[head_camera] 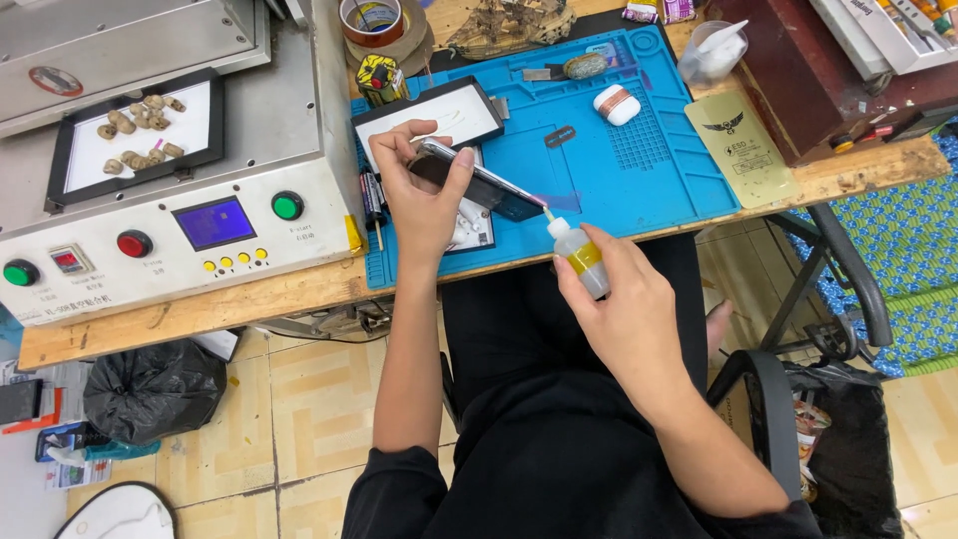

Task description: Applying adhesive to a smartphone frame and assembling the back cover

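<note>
- I see my left hand [424, 200] holding a phone [479, 182] up over the blue mat [639, 165].
- The phone is thin and flat. It has a dark face and a shiny silver edge.
- My left fingers [462, 165] are wrapped around the phone's top end, with the thumb on one side and the other fingers on the far side.
- The phone's long side runs from upper left to lower right in the head view. Its lower right end points down at the little bottle [581, 255].
- The phone is tipped, not lying flat. It does not touch the mat.
- My right hand [624, 309] grips the little bottle. The fingers are closed around its body.
- The bottle is small and see-through, with yellow liquid low down and a white cap part.
- The bottle's thin tip points up and left. It sits right at the phone's lower right corner. I cannot tell if it touches.
- The bottle is at the front edge of the bench [249, 294], just past the mat.
- A black frame with a white middle [439, 118] lies on the mat behind the phone.
- A grey machine [180, 230] with red and green buttons sits to the left of the mat.
- A white earbud case [616, 104] rests on the mat, well apart from the phone.
</note>
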